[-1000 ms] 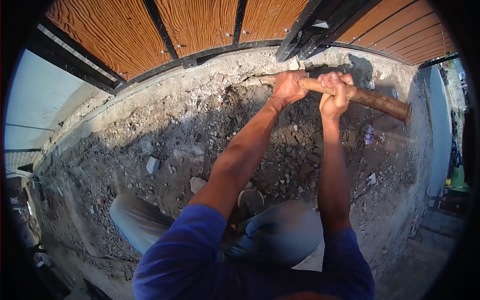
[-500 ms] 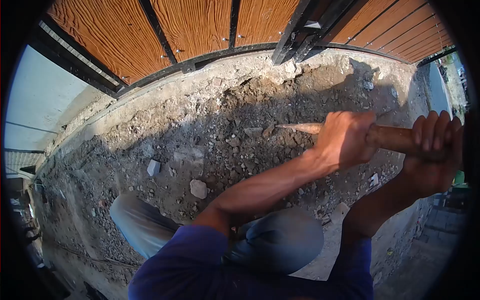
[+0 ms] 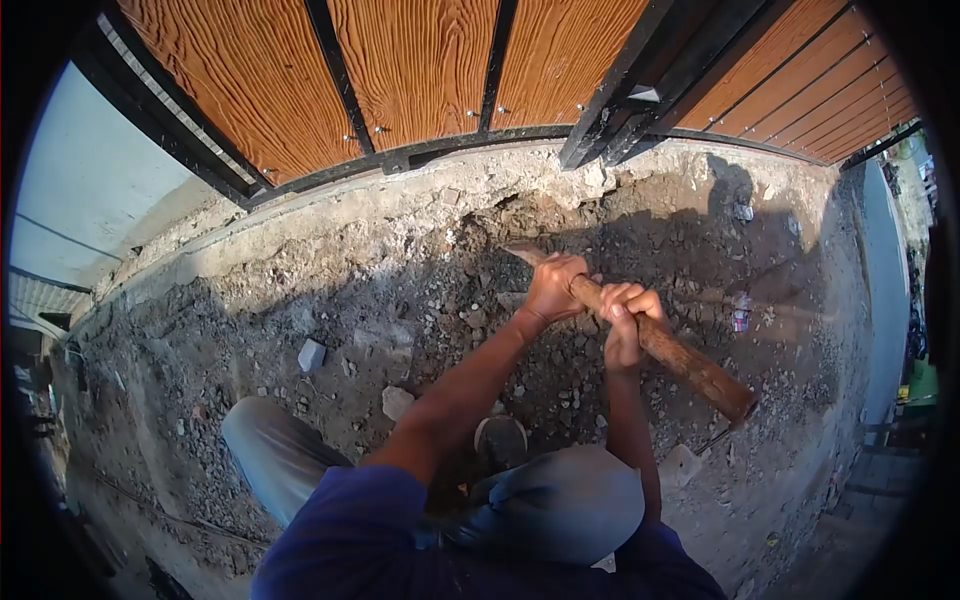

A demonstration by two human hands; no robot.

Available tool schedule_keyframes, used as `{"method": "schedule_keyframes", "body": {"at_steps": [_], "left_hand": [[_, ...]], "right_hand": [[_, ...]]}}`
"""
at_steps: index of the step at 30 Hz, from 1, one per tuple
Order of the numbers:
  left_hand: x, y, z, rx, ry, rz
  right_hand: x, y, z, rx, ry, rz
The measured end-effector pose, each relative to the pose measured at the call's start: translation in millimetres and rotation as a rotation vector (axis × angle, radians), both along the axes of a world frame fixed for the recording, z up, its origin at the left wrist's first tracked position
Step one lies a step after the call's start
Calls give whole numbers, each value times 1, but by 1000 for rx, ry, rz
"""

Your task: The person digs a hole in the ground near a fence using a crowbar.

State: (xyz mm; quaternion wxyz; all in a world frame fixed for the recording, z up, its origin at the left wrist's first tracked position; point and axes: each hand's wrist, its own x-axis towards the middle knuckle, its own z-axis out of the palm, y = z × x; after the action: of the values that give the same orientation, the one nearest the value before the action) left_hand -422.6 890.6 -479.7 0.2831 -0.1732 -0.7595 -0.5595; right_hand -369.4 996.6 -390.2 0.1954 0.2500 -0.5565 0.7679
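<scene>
My left hand point(image 3: 555, 288) is wrapped round the lower part of a thick wooden-handled digging tool point(image 3: 690, 368), close to its narrow pointed end. Just behind it, my right hand point(image 3: 628, 310) grips the same shaft. From my right hand the handle slants down to the right and ends in a rough, blunt butt. Beyond my left hand the tip overlaps the loose soil point(image 3: 470, 270) beside a broken ledge of concrete point(image 3: 400, 215). Part of the shaft is hidden under my fingers.
A gate of wood-grain panels point(image 3: 410, 70) in a black metal frame point(image 3: 620, 110) stands ahead. A pale stone point(image 3: 312, 355) and another stone point(image 3: 397, 402) lie left of my arms. My knees point(image 3: 590, 490) are bent below, and a crumpled wrapper point(image 3: 741, 312) lies at right.
Both hands have moved left and closer together on the shaft, bringing the tool's tip left toward the broken ledge. The handle's butt now shows at the lower right. The view has shifted slightly.
</scene>
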Motion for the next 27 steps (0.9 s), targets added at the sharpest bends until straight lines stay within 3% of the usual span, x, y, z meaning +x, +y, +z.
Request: {"method": "schedule_keyframes", "body": {"at_steps": [3,6,8,12,15,17,18,20,21,22,24,26,27], "left_hand": [[81,28,13,12,-233,-50],[105,42,16,52,-248,-198],[106,42,75,46,-282,-216],[65,35,203,103,51,-72],[21,19,225,104,174,11],[-19,9,177,99,111,79],[-50,-6,135,71,-84,93],[-92,-53,29,-74,-569,41],[-85,-65,-20,-435,-248,248],[-66,-84,-10,-384,-408,116],[-22,-102,-20,-391,-480,251],[29,-110,-19,-111,-728,281],[35,-109,-26,-111,-714,289]], "right_hand": [[58,27,22,55,-216,-110],[76,34,61,191,-163,-66],[66,36,112,139,-67,-22],[38,41,250,76,98,114],[7,21,262,59,175,164],[-36,-5,221,128,252,250],[-68,-22,168,77,126,207],[-142,-57,14,135,55,-112],[-144,-63,18,78,-32,-91],[-154,-69,17,105,-3,-64],[-160,-72,12,120,7,-63],[-167,-71,22,202,39,-75],[-173,-74,29,260,50,-92]]}}
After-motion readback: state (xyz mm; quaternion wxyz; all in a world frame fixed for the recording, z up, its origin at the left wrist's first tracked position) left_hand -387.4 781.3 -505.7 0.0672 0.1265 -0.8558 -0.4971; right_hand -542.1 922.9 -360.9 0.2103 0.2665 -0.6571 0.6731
